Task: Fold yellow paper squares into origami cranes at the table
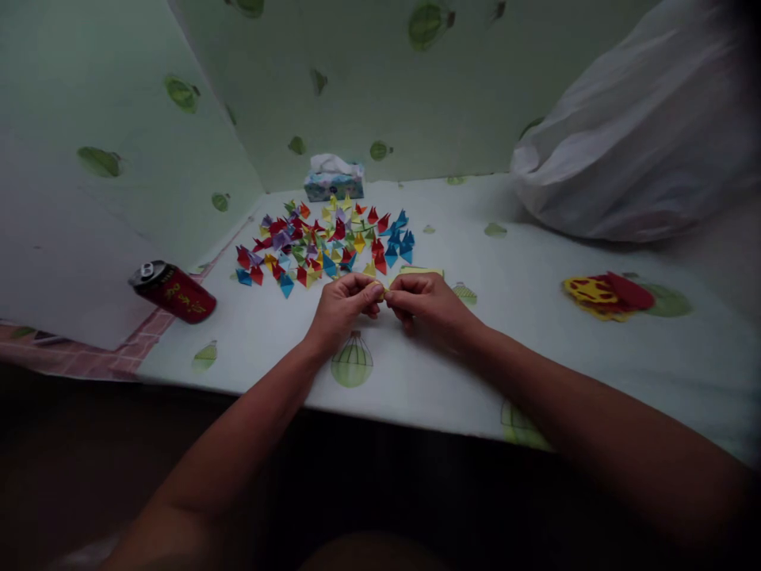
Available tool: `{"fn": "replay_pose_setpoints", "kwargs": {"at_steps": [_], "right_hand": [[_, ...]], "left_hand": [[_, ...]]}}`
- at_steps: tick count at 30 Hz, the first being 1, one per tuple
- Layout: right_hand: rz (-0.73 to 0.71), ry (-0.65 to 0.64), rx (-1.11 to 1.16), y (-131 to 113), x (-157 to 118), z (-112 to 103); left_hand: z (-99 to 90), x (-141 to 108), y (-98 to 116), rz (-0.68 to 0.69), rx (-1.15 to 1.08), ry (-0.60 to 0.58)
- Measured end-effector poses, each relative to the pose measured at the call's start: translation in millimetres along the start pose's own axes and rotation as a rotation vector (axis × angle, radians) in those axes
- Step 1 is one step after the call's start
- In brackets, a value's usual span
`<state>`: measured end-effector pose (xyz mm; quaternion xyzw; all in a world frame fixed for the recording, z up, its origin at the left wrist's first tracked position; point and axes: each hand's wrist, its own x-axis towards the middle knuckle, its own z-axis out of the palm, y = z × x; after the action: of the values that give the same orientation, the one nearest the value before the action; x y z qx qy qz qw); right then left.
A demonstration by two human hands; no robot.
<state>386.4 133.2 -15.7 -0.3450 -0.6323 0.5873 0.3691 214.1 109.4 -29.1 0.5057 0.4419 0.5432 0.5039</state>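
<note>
My left hand and my right hand meet above the near middle of the table, thumbs and fingertips closed. Between them they pinch a small folded piece of yellow paper, mostly covered by the fingers. Just behind the right hand lies a flat stack of yellow paper, partly hidden by it. Past both hands, many small folded paper cranes in red, blue, yellow, purple and green are spread in a cluster.
A tissue box stands at the back by the wall. On the left is a dark red drink can. A large white plastic bag fills the back right. Red and yellow flat cut-outs lie in front of it on the patterned tablecloth.
</note>
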Motion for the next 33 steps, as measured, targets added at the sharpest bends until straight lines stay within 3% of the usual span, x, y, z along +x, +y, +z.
{"fn": "replay_pose_setpoints", "kwargs": {"at_steps": [13,20,27,33], "right_hand": [[-0.114,-0.002,0.003,4.5,5.1,-3.5],[-0.121,0.039,0.03,11.4,8.3,-3.7],[-0.152,0.06,-0.182,8.4,7.8,-6.7],[-0.139,-0.021,-0.077,8.8,7.5,-7.4]], "left_hand": [[0.7,-0.6,-2.2,-0.015,-0.021,0.054],[2.8,-1.7,0.0,-0.069,-0.073,-0.005],[0.5,-2.4,-1.9,-0.088,0.009,-0.039],[1.4,-2.7,-4.5,-0.014,0.061,-0.074]]}}
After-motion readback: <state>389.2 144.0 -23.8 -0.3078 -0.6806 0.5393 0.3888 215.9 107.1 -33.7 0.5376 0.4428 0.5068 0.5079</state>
